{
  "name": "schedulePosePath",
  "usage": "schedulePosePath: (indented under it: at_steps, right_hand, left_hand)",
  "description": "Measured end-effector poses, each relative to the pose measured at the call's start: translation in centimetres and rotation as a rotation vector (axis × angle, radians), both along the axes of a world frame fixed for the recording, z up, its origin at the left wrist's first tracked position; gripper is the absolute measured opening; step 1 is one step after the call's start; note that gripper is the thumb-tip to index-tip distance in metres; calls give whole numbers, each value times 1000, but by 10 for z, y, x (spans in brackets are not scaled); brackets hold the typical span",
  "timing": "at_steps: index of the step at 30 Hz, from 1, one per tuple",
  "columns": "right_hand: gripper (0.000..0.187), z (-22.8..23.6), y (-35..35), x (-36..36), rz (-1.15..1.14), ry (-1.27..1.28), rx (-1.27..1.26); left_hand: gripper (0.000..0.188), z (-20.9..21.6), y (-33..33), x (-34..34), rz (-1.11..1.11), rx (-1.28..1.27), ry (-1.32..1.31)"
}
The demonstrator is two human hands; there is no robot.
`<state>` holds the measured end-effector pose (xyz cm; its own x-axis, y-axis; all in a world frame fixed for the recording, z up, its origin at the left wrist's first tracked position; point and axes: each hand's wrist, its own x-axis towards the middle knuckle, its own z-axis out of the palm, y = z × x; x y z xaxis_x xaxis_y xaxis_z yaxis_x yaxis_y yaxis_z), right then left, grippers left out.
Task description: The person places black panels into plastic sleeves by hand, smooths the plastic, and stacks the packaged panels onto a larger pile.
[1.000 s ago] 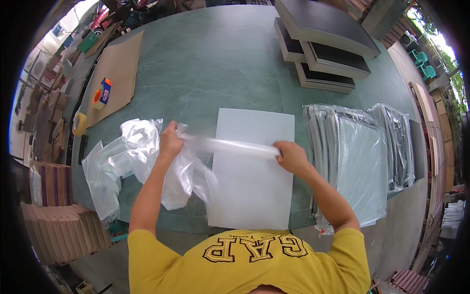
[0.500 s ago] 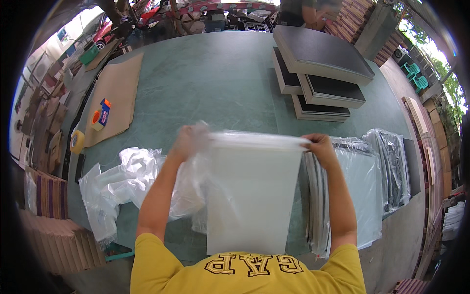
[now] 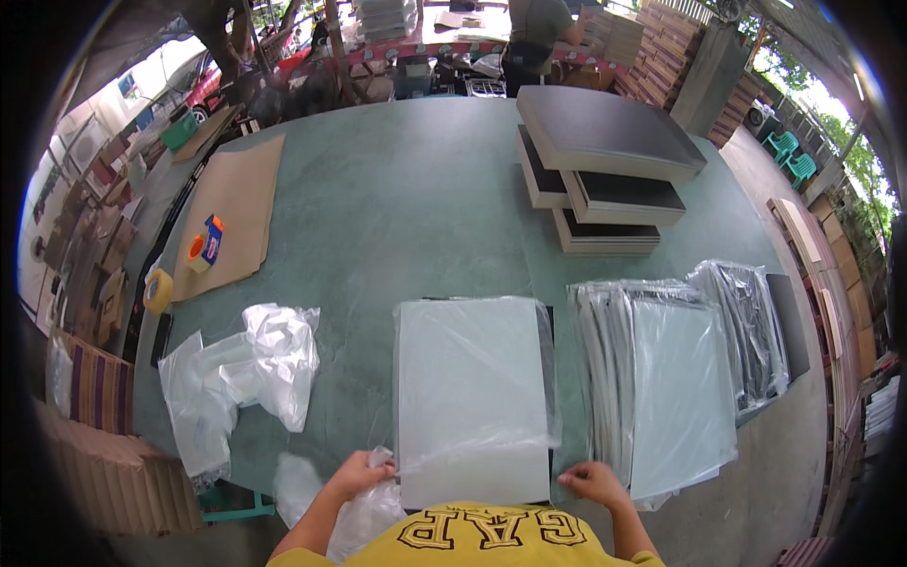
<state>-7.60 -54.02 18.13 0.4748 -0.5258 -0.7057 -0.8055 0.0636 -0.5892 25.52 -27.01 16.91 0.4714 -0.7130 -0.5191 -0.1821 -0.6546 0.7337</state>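
A pale rectangular board [image 3: 472,482] lies flat on the green table in front of me, with dark edges showing beneath it. A clear plastic sleeve [image 3: 501,416] covers most of it, leaving the near strip bare. Beside the board's near left corner my left hand [image 3: 357,475] is closed on loose clear plastic film [image 3: 368,518], which hangs down toward me. My right hand [image 3: 593,482] is by the near right corner, its fingers pinched together; whatever they hold is too small to make out.
Plastic-wrapped boards [image 3: 680,378] lie to the right. Thick dark-topped slabs [image 3: 609,132] are stacked far right. Crumpled plastic bags [image 3: 241,364] lie left, near tape rolls [image 3: 158,291], a tape dispenser [image 3: 206,244] and brown paper [image 3: 241,208]. A person [image 3: 540,42] stands beyond the table.
Both hands came down toward me from the board's far edge. The plastic now lies over most of the board. The loose film moved nearer with my left hand. My view tipped slightly upward.
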Motion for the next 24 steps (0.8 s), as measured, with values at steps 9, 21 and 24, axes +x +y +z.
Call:
schedulePosePath:
  at_steps: [9,21,24]
  right_hand:
    - [47,-16,38,138,754,-525,-1092]
    - [34,35,17,136,566,-788,-897]
    - [42,5,14,147,644,-604,-1047]
  left_hand:
    - [32,-8,-96,-75,-470,-391,-786]
    - [26,32,-105,-61,-237,-379,-303]
    - [33,56,-110,-67,-410,-454,-215]
